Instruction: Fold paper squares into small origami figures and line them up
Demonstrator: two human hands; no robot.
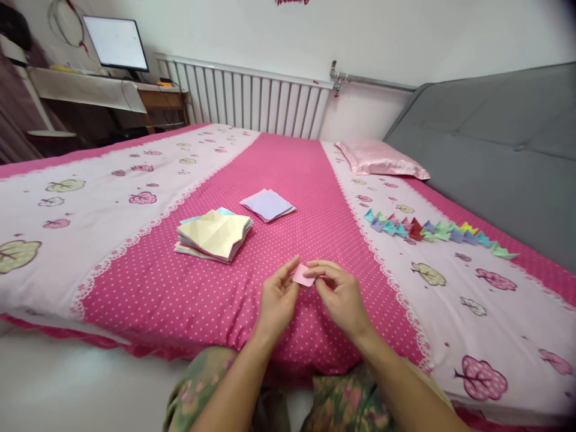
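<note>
Both my hands meet over the pink dotted bedspread (288, 180) and pinch a small pink folded paper (304, 276). My left hand (276, 300) grips its left edge with thumb and fingers closed. My right hand (342, 294) holds the right side, fingers curled over it. Beyond them lies a stack of creased coloured papers (215, 234) with a pale yellow sheet on top, and a smaller stack of flat lilac sheets (268, 205) farther back.
A row of several small folded paper pieces in mixed colours (432, 231) runs along the right of the bed. A pink pillow (378, 159) lies by the grey headboard (490, 150). A radiator (247, 99) and a desk with a monitor (116, 43) stand behind.
</note>
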